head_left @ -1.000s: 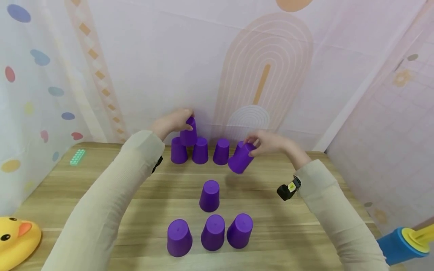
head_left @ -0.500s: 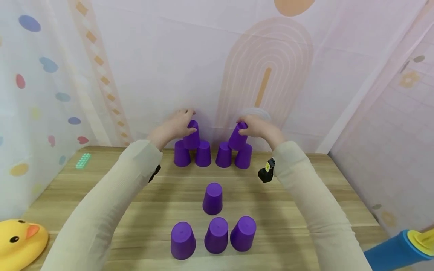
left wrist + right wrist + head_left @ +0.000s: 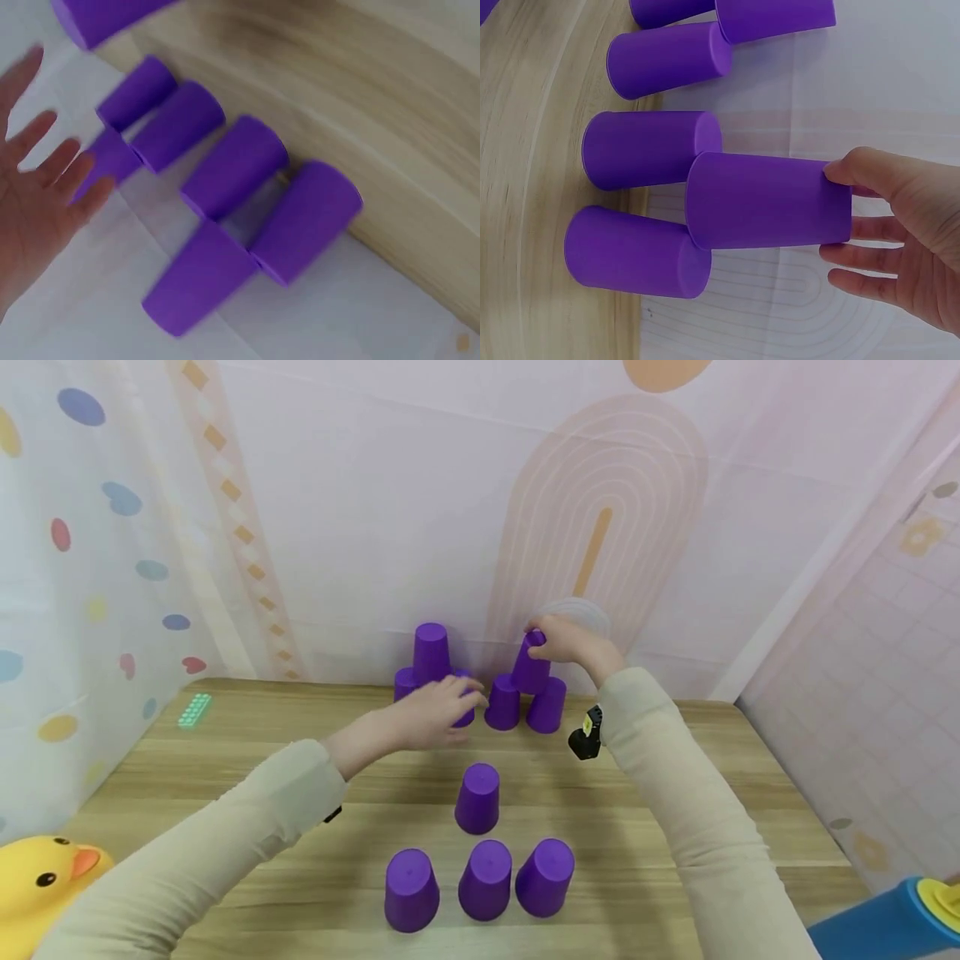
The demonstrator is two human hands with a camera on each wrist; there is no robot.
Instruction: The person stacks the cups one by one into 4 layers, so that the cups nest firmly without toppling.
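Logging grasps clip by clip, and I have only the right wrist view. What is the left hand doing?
Observer: The left hand holds nothing; its fingers are spread, in front of the back-left cups.
Operator: Here the right hand pinches the top cup of its stack. Are there cups nearer the person?
Observer: Yes, four upside down: a single cup, then a row of three cups closer in.
Operator: Anything else on the table?
Observer: A yellow duck toy at its near left corner.
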